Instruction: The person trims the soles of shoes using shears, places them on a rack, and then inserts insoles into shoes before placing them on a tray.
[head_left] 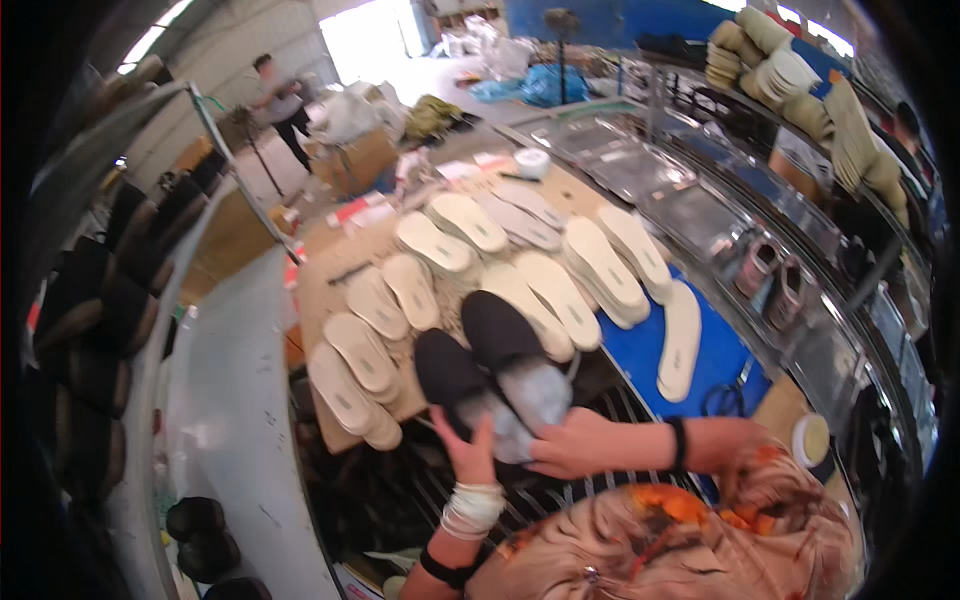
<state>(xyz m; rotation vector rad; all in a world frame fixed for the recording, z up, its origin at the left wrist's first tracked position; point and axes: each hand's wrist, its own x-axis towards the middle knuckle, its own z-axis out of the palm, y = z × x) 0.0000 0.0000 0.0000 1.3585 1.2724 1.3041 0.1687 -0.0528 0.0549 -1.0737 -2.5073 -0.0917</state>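
When viewed from the head camera, find a pair of black shoes [502,332] held side by side between both hands, toes directed away from the body, pale interiors facing up. Note left hand [468,454], with grip pinching the side of the left shoe [444,366] between thumb and fingers. Note right hand [562,445], with grip closed on the heel end of the pair, fingertips partly hidden. Locate the pair above a dark slatted rack [622,405], at the near edge of the tan tabletop [345,248]; cannot tell contact between toes and the cream insoles [436,243] just beyond. Observe these insoles laid out in pairs, partly stacked. To the right, find a single cream insole [680,345] lying on a blue sheet [636,352].
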